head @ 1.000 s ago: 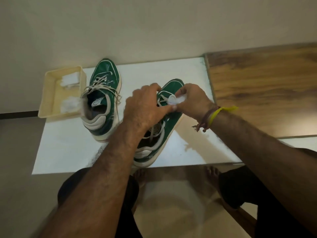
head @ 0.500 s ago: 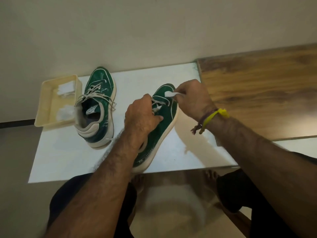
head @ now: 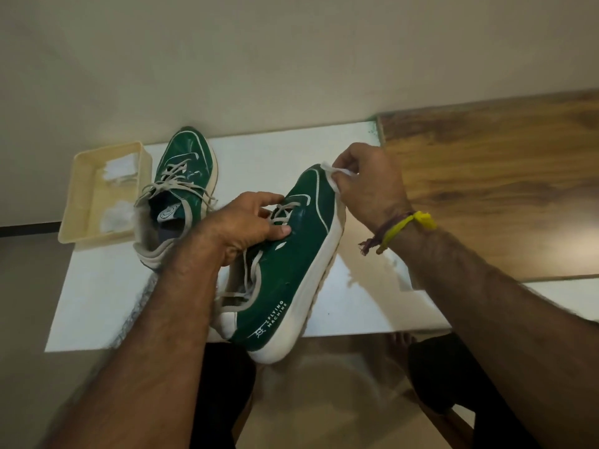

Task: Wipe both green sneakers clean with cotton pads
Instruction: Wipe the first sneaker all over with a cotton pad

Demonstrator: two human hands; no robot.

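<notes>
My left hand (head: 256,222) grips the tilted sneaker (head: 291,260) at the laces above the surface (head: 107,303), right hand (head: 366,179) pinching the cotton pad (head: 334,175) on its toe—I'd press firmly, stroking along the rim.

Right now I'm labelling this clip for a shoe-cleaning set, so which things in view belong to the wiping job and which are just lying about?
Part of the job:
- held sneaker, gripped by the left hand
- cotton pad, pinched by the right hand at the toe
- second sneaker on the white board
- cream tray of spare pads

Lying about:
- wooden surface
- yellow wristband
</notes>
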